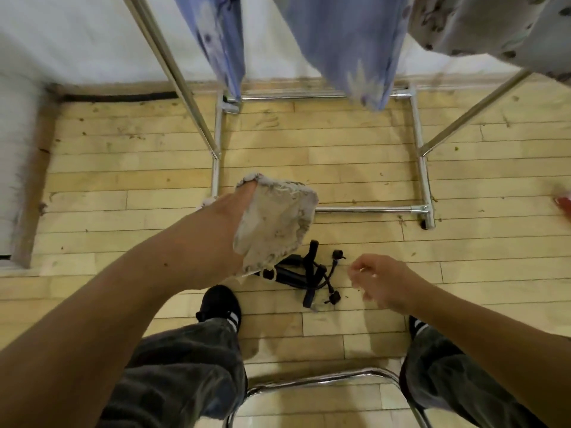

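My left hand (234,208) is raised over the wooden floor and holds a worn grey-white cloth (275,220). The cloth drapes over the fingers and hides most of them. My right hand (380,279) hovers lower on the right, fingers loosely curled, with nothing in it. Between and below the two hands, a black object with straps and handles (309,273) lies on the floor.
A chrome clothes rack (421,168) stands ahead with blue floral fabric (355,47) and a grey patterned fabric (494,26) hanging from it. A chrome chair frame (312,381) sits between my legs. A white wall (77,35) runs along the back left.
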{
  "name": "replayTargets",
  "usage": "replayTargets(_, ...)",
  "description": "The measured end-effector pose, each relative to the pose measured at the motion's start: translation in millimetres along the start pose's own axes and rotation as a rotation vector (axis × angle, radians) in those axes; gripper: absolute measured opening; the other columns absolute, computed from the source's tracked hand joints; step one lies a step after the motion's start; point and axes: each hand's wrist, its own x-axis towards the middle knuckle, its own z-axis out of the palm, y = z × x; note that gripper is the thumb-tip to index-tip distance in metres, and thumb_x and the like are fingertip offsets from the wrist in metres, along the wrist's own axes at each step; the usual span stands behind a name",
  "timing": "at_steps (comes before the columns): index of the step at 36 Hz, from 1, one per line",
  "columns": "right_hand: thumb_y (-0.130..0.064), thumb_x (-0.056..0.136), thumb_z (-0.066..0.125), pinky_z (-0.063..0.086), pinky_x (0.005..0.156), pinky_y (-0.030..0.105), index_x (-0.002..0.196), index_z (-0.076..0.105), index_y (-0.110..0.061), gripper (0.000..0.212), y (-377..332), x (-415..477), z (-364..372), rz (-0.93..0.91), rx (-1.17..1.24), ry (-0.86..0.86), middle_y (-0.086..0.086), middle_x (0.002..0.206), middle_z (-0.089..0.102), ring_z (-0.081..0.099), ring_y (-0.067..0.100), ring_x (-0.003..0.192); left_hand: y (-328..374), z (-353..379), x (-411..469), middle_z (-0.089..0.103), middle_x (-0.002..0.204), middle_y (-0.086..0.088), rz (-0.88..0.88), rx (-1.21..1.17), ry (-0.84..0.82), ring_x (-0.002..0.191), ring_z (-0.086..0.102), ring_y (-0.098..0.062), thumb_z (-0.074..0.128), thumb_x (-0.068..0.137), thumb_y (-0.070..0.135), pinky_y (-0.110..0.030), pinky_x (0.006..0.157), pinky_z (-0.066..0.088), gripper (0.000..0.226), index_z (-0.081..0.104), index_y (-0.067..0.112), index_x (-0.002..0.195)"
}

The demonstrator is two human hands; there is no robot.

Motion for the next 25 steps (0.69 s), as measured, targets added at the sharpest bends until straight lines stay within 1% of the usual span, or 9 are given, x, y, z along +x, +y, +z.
replayTargets(2,-0.035,0.106,0.054,0.060,0.075,0.027,0.101,0.060,-0.035,0.008,6.3,5.8,6.0,-0.005,-0.028,-0.023,-0.007,0.105,0.068,0.069,0.013,0.088,-7.1,4.1,-0.9,0.022,0.169,0.005,-0.013,0.006,0.019,0.131,0.043,-0.014,0.068,0.093,0.012,-0.014,0.077,0.031,0.104,-0.006,0.036,0.163)
replayTargets(4,-0.034,0.106,0.052,0.059,0.089,0.034,0.102,0.061,-0.034,0.009,10.1,13.5,11.1,0.000,-0.084,-0.036,-0.010,0.111,0.066,0.067,0.013,0.093,-10.5,6.3,-0.8,0.028,0.167,0.002,0.005,-0.006,0.019,0.112,0.039,-0.009,0.067,0.094,0.011,-0.005,0.066,0.030,0.104,-0.007,0.036,0.163)
replayTargets(7,-0.034,0.107,0.048,0.058,0.087,0.035,0.107,0.064,-0.026,0.018,6.6,30.2,22.4,0.018,-0.177,-0.042,-0.006,0.110,0.066,0.064,0.013,0.093,-10.3,7.5,-0.8,0.055,0.135,-0.005,0.008,-0.007,-0.020,0.094,0.062,-0.015,0.066,0.095,0.013,-0.014,0.057,0.042,0.106,-0.014,0.036,0.161)
replayTargets(9,-0.033,0.107,0.045,0.056,0.083,0.034,0.106,0.064,-0.026,0.020,2.3,43.6,32.9,0.006,-0.232,-0.042,-0.004,0.106,0.067,0.063,0.012,0.091,-8.6,8.6,-1.6,0.054,0.127,0.005,0.002,-0.011,-0.009,0.100,0.066,-0.017,0.068,0.093,0.013,-0.019,0.062,0.047,0.110,-0.016,0.039,0.160)
replayTargets(14,-0.031,0.105,0.048,0.054,0.076,0.032,0.113,0.065,-0.023,0.021,-4.5,82.9,65.5,0.009,-0.285,-0.035,-0.001,0.106,0.069,0.063,0.016,0.091,-8.5,11.8,0.1,0.045,0.091,0.016,-0.032,-0.082,0.049,0.060,0.056,-0.012,0.068,0.090,0.011,-0.012,0.053,0.048,0.114,-0.017,0.043,0.158)
replayTargets(16,-0.029,0.105,0.048,0.049,0.070,0.028,0.117,0.063,-0.022,0.021,-5.3,99.1,77.7,0.010,-0.318,-0.060,0.001,0.107,0.067,0.062,0.017,0.089,-9.7,12.7,1.8,0.041,0.091,0.021,-0.043,-0.104,0.074,0.059,0.055,-0.012,0.068,0.090,0.011,-0.011,0.051,0.046,0.114,-0.017,0.045,0.158)
replayTargets(20,-0.028,0.105,0.044,0.057,0.084,0.038,0.119,0.059,-0.016,0.024,-3.5,125.4,95.0,0.013,-0.380,-0.118,0.009,0.110,0.065,0.063,0.027,0.097,-15.1,13.8,6.0,0.044,0.100,0.020,-0.058,-0.129,0.124,0.066,0.057,-0.010,0.072,0.088,0.015,-0.013,0.050,0.046,0.119,-0.019,0.050,0.156)
replayTargets(23,-0.028,0.107,0.044,0.052,0.077,0.034,0.128,0.058,-0.014,0.029,-1.3,139.9,105.4,0.025,-0.383,-0.138,0.012,0.117,0.064,0.060,0.026,0.098,-24.3,20.9,11.6,0.055,0.134,0.007,-0.077,-0.101,0.167,0.090,0.067,-0.012,0.078,0.084,0.019,-0.026,0.075,0.056,0.122,-0.013,0.055,0.155)
replayTargets(25,-0.029,0.107,0.044,0.046,0.068,0.032,0.131,0.055,-0.013,0.030,2.1,149.6,112.6,0.016,-0.398,-0.171,0.012,0.119,0.063,0.055,0.024,0.094,-28.5,27.0,16.9,0.056,0.134,0.004,-0.102,-0.104,0.155,0.092,0.068,-0.013,0.080,0.082,0.020,-0.033,0.078,0.058,0.123,-0.013,0.058,0.154)
